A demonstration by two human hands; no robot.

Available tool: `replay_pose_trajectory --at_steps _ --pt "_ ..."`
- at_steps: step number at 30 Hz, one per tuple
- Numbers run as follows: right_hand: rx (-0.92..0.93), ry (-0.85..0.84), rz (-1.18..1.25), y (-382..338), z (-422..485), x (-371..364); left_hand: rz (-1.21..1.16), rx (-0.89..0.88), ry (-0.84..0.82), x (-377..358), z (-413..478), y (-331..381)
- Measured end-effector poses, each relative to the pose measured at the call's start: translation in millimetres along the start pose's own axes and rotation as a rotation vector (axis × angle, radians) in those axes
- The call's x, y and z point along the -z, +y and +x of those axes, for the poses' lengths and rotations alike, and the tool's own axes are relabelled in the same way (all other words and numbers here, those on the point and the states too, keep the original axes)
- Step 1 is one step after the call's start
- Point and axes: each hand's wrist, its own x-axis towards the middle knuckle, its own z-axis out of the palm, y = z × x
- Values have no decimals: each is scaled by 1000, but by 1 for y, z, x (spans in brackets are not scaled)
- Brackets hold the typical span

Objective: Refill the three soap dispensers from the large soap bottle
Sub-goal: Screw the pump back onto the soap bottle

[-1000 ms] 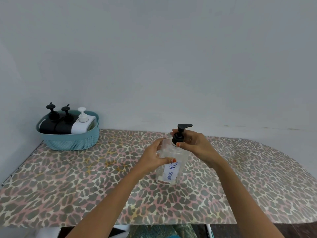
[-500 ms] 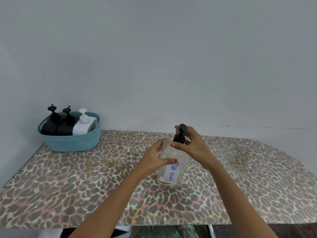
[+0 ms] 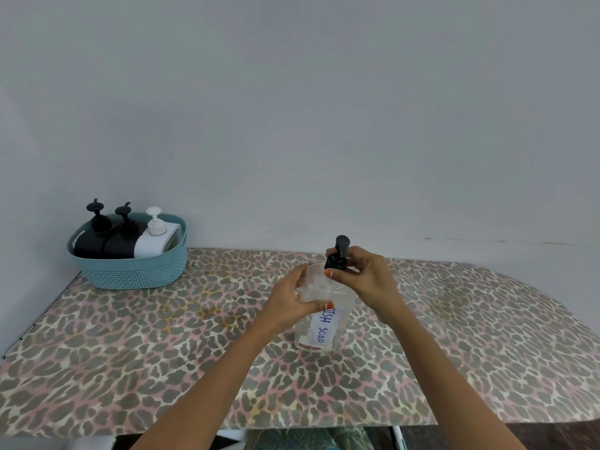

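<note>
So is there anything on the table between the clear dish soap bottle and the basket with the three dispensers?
Nothing visible. The dish soap bottle, held by the left hand with the right hand on its pump, stands mid-table; the tablecloth between it and the teal basket in the far left corner is bare.

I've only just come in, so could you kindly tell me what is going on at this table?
A person is working on a clear bottle labelled "DISH SOAP" that stands on the leopard-print table. The left hand holds its body while the right hand has a grip on the black pump top. Two black dispensers and a white one sit untouched in the teal basket at the far left.
</note>
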Motion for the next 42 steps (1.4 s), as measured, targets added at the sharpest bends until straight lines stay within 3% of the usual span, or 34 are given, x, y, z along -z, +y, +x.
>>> replay_pose_trajectory --at_steps 5,11,15,21,26,34,42 --pt "28 -11 -45 4 -6 -1 8 13 -9 0 0 1" --pt "-123 -9 -44 36 -31 11 15 25 -24 1 -1 0" --pt "-206 -49 -176 66 -48 -1 -36 32 -41 0 -2 1" --pt "-246 55 -254 93 -55 -27 -22 82 -84 -3 -18 -23" --pt "-246 73 -265 96 -48 -23 -18 121 -5 -11 -17 -34" --pt "-188 193 -320 90 -4 52 58 13 -33 -65 61 -9" --pt "-255 366 -308 120 49 150 51 6 -25 -161 151 4"
